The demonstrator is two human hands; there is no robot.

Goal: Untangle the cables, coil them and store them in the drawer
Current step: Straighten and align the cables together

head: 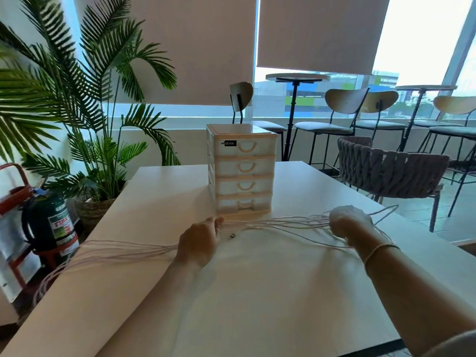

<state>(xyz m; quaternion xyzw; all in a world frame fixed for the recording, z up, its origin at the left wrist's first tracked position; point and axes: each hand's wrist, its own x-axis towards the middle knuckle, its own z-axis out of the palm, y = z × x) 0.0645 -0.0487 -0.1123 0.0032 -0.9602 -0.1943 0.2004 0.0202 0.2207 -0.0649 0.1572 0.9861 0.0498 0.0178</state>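
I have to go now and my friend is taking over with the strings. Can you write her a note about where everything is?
Left hand: grips the bundle of white cables near the table's middle.
Right hand: blurred, its grip closed around the same cables further along, with loops sticking out past it.
Cables: stretched between both hands; the loose ends trail off the left edge of the white table.
Drawer unit: stands just behind the hands, all four drawers closed.
Done: strands are pulled fairly straight.
Left: finish untangling, coil them, open a drawer and put them in.
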